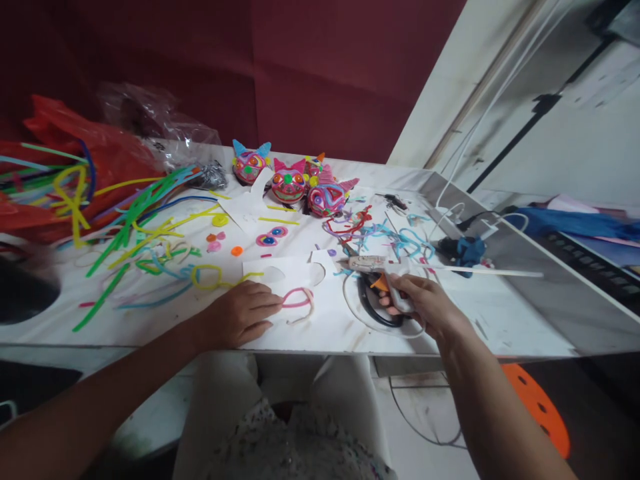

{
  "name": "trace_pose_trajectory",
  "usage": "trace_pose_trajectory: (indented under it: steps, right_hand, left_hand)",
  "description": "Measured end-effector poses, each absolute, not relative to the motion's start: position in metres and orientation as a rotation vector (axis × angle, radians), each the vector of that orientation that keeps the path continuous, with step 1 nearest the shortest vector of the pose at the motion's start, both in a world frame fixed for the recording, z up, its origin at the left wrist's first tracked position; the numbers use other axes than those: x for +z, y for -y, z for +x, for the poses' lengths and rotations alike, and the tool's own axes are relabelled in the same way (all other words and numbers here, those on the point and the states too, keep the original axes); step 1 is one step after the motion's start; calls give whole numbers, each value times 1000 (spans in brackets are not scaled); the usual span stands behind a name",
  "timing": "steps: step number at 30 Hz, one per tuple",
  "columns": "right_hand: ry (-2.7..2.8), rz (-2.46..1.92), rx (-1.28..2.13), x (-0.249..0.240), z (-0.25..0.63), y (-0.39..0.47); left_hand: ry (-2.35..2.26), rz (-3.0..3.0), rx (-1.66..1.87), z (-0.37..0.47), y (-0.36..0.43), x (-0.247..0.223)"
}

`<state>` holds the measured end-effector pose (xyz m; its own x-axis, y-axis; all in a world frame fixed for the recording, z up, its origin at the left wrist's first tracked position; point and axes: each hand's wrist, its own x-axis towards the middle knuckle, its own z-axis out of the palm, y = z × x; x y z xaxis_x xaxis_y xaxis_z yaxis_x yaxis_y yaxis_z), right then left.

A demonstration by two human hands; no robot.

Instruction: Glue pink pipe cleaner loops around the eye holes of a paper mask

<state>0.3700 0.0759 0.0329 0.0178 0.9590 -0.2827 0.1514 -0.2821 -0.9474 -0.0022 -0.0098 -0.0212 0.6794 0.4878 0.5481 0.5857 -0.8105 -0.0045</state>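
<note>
In my right hand [417,303] is a glue gun [367,264], its nozzle pointing left over the table. A long white glue stick [495,272] sticks out of its back to the right. My left hand [245,312] lies on the table's front part with fingers stretched out. Its fingertips touch the left end of a pink pipe cleaner loop [299,298], which has a pale end curling down. White paper with cut-out holes [295,270] lies just behind the loop. Left of my left hand is a bent yellow pipe cleaner [205,277]. Black-handled scissors [373,310] lie under the glue gun.
Several decorated cat-like heads [289,180] stand at the back. Green pipe cleaners [135,207] and a red plastic bag [90,143] fill the left. Blue pipe cleaner scraps [405,237] lie right of centre, near a plug with cables [470,250]. A dark container [25,287] stands far left.
</note>
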Motion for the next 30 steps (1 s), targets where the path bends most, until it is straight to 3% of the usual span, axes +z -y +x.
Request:
trace_pose_trajectory:
  steps: [7,10,14,16,20,30]
  right_hand:
    - [1485,-1949,673,30,379,-83]
    - [1835,-2050,235,18,381,-76]
    - [1956,-1761,-303,2,373,-59]
    - [2006,-1374,-262,0,358,-49]
    - [2347,-780,187,3,310,-35]
    - [2872,-1024,36,10,251,-44]
  left_hand:
    - [843,-2706,-818,-2,8,-23]
    - [841,-2715,-825,-1,8,-23]
    - [833,-2727,-832,-1,8,-22]
    - [824,-2723,-829,-1,8,-22]
    - [830,-2717,-814,-1,8,-22]
    - [840,-2718,-803,1,8,-21]
